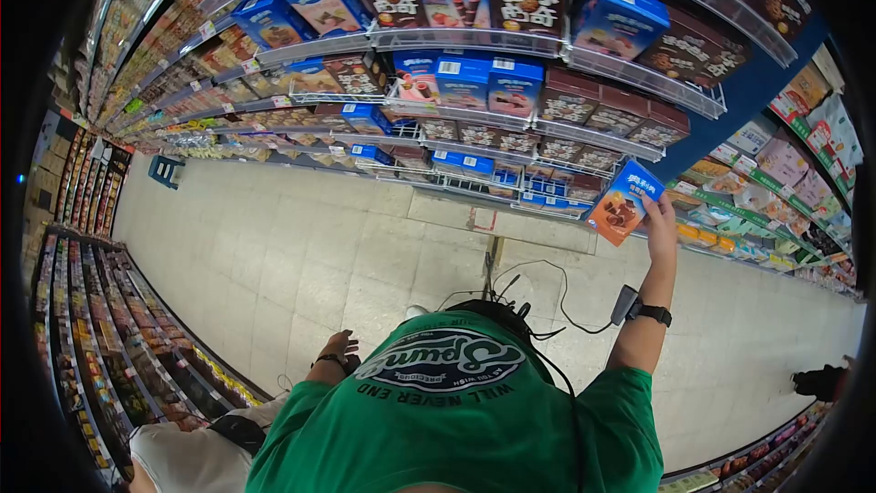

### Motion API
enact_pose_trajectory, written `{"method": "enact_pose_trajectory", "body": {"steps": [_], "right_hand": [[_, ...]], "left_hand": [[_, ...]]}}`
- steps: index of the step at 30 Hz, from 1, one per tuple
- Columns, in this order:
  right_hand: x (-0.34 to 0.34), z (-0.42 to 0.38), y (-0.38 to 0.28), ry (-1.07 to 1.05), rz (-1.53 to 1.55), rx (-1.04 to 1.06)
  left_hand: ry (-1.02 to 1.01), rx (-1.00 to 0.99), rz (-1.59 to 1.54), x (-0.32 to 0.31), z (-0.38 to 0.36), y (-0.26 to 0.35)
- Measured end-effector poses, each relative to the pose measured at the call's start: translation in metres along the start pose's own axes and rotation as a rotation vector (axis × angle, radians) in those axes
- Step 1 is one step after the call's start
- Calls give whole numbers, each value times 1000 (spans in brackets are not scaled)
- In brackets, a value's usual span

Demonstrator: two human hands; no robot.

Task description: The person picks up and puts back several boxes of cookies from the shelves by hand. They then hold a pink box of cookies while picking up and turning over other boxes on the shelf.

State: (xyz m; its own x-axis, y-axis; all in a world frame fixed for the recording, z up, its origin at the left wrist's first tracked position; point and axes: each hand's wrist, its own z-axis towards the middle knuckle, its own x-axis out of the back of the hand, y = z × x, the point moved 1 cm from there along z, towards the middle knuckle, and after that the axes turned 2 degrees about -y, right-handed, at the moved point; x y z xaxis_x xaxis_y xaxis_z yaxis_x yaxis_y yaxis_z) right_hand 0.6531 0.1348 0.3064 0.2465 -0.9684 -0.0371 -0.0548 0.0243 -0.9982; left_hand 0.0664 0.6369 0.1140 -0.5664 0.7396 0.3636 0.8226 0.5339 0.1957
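Note:
My right hand grips a blue and orange box with chocolate pieces pictured on its front, tilted beside the right end of the lower shelves. Above it and to its left, brown boxes and blue boxes stand in rows on wire-fronted shelves. My left hand hangs low by my left side, over the floor, its fingers apart and holding nothing.
Shelves of packets run along the right. More stocked shelves stand at the left, and a dark stool is on the tiled floor. Another person is close at the lower left. Cables hang before me.

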Motion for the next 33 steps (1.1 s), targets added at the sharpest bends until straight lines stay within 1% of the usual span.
{"method": "enact_pose_trajectory", "body": {"steps": [1, 2, 3, 4, 5, 6, 7, 8, 10, 12, 14, 15, 17, 18, 19, 21, 22, 23, 25, 26, 27, 30, 31, 33], "right_hand": [[-19, -4, -4, -36, 58, 9], [-38, -8, -7, -52, 62, 6], [-58, -12, -8, -113, 22, -9], [-83, -12, -7, -186, -15, -17], [-108, -8, 4, -229, -5, -11], [-130, -6, 22, -321, -28, 36], [-155, -4, 36, -407, -56, 82], [-183, -2, 52, -446, -88, 162], [-249, -16, 51, -465, -136, 133], [-305, -20, 51, -470, -196, 110], [-360, -17, 64, -341, -218, 231], [-385, -13, 71, -360, -222, 226], [-419, 2, 82, -177, -250, 268], [-431, 9, 86, -166, -261, 266], [-440, 18, 95, -171, -273, 262], [-459, 25, 103, -92, -328, 365], [-464, 24, 102, -63, -429, 339], [-470, 25, 100, -69, -434, 336], [-485, 24, 91, -38, -422, 394], [-491, 22, 88, -3, -511, 491], [-496, 21, 85, -5, -518, 490], [-508, 21, 77, 8, -688, 371], [-511, 19, 75, 5, -694, 373], [-521, 21, 70, 58, -800, 392]], "left_hand": [[-8, -23, -11, 6, 2, -1], [-10, -31, -22, 12, 25, -2], [-26, -13, -8, 17, 38, 1], [-38, -90, -29, 21, 53, 2], [-29, -108, -49, 21, 49, 9], [-46, -130, -70, 24, 44, 15], [-55, -129, -83, 29, 51, 16], [-60, -119, -92, 36, 60, 17], [-80, -101, -101, 53, 79, 10], [-72, -6, -109, 74, 97, 7], [-105, 8, -173, 100, 122, -4], [-100, 9, -195, 116, 133, -11], [-79, 18, -252, 146, 147, -17], [-61, 16, -295, 158, 152, -21], [-37, 2, -324, 171, 157, -23], [-14, 21, -358, 196, 167, -27], [-20, 23, -358, 208, 173, -29], [-23, 30, -361, 217, 178, -33], [-12, 27, -354, 235, 186, -37], [-8, 28, -353, 241, 190, -39], [-13, 33, -352, 247, 194, -42], [-6, 18, -401, 253, 203, -49], [-12, 20, -405, 253, 204, -51], [-32, 13, -419, 251, 206, -52]]}}
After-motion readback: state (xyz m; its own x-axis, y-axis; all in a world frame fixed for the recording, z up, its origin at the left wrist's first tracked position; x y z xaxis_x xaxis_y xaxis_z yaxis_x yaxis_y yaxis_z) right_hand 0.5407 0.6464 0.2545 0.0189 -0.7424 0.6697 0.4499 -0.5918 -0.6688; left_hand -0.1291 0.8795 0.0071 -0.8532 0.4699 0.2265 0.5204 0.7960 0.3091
